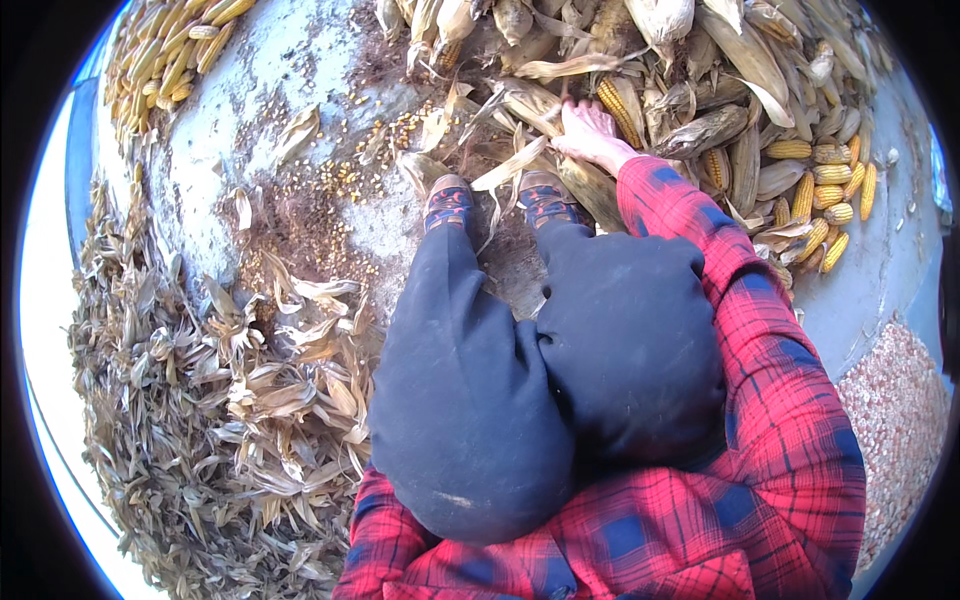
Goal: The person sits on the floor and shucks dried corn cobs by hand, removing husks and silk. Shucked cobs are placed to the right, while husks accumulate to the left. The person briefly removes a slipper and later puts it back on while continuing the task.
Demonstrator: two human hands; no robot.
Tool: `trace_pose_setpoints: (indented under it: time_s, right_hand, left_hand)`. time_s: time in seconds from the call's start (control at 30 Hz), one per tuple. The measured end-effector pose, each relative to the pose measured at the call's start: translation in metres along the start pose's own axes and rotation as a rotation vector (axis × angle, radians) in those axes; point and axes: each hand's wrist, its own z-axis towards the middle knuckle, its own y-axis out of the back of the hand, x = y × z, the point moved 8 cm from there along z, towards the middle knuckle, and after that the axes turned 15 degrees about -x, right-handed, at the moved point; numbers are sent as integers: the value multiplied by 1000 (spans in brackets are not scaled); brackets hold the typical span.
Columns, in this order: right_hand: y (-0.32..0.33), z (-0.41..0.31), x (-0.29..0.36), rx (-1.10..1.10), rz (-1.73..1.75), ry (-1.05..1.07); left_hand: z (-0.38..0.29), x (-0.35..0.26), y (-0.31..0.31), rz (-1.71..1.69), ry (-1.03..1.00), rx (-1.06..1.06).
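Observation:
My right hand point(591, 133) reaches forward past my right shoe, fingers over dry corn husks at the near edge of a heap of unhusked corn ears point(705, 127). Whether its fingers grip a husk cannot be made out. Just right of the fingers lies a yellow corn ear point(619, 112), partly bared of its husk. A husk-covered ear point(591, 189) rests below the wrist. My left hand is out of view; only the plaid sleeve point(382, 517) shows at the lower left. Loose husk strips point(510, 166) lie in front of my shoes.
A large pile of empty husks point(225, 420) spreads at the left. Husked yellow ears point(169, 56) are heaped at the upper left, more point(831, 176) at the right. Loose kernels point(356, 176) and corn silk litter the ground. Pale reddish cobs or grains point(896, 427) lie lower right.

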Motion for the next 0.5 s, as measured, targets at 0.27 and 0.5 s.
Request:
trace_pose_setpoints:
  time_s: [0.27, 0.5]
  right_hand:
    - [31, -37, -49, 122, 317, -80]
    - [78, -116, -76, 288, 1496, -573]
  left_hand:
    - [-5, -26, -9, 69, -104, -6]
    - [-10, -61, -20, 176, -252, -8]
